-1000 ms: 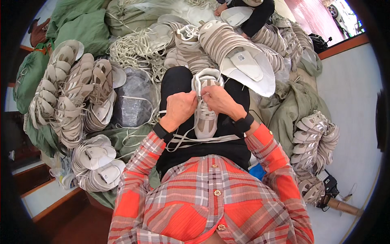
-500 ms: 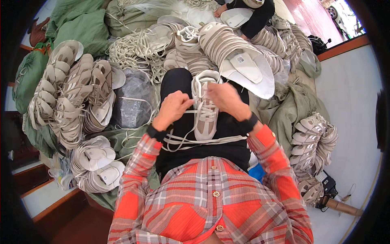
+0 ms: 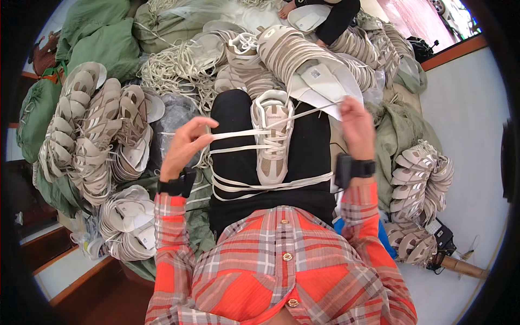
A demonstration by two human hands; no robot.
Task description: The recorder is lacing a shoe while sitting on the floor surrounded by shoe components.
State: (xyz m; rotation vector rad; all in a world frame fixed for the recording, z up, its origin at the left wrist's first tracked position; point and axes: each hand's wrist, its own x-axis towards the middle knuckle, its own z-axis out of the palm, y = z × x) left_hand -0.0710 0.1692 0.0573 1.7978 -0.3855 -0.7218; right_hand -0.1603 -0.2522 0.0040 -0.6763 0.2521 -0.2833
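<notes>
A beige and white sneaker upper (image 3: pixel 273 135) lies on my lap between my thighs, toe toward me, with laces threaded through its lower eyelets. My right hand (image 3: pixel 358 127), raised to the right of it and slightly blurred, grips one end of a white shoelace (image 3: pixel 314 112), which stretches taut from the upper. On the left, my left hand (image 3: pixel 187 146) has its thumb and forefinger at another stretch of lace (image 3: pixel 238 134) drawn straight out sideways; the exact pinch is partly hidden. More loose lace (image 3: pixel 244 187) crosses my lap below the toe.
Stacked shoe uppers (image 3: pixel 97 135) lie at left, with another long stack (image 3: pixel 292 54) ahead and more (image 3: pixel 414 187) at right. A tangled heap of laces (image 3: pixel 176 67) sits beyond my left knee. Green sacks (image 3: pixel 108 43) stand far left. Another person's dark-clothed leg (image 3: pixel 338 19) shows at the top.
My hands have moved apart from the upper's tongue, the left outward to the left, the right outward and up to the right. Lace is now drawn out on both sides.
</notes>
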